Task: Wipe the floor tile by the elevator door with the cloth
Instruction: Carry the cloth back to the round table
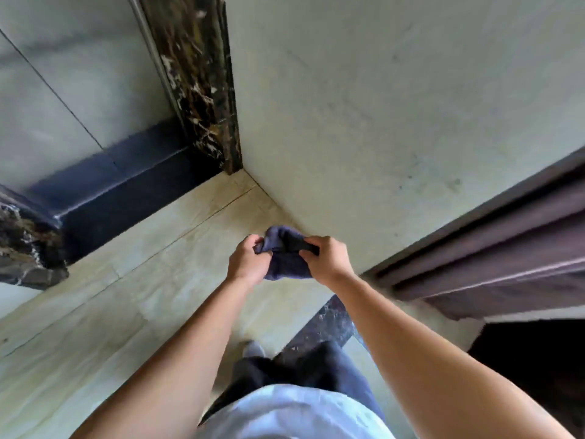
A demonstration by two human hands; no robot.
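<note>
A dark blue cloth (285,258) hangs bunched between both hands, held in the air above the floor near the wall corner. My left hand (247,261) grips its left edge and my right hand (327,259) grips its right edge. Below lies beige floor tile (142,280) with thin joints. The grey elevator door (63,74) stands at the upper left, framed by dark marble (196,83) and a dark sill (126,185).
A pale wall (380,106) fills the upper right. A dark wooden door frame (490,248) runs along the right, with a dark opening (531,359) below it. A dark marble threshold strip (326,324) lies by my legs and feet.
</note>
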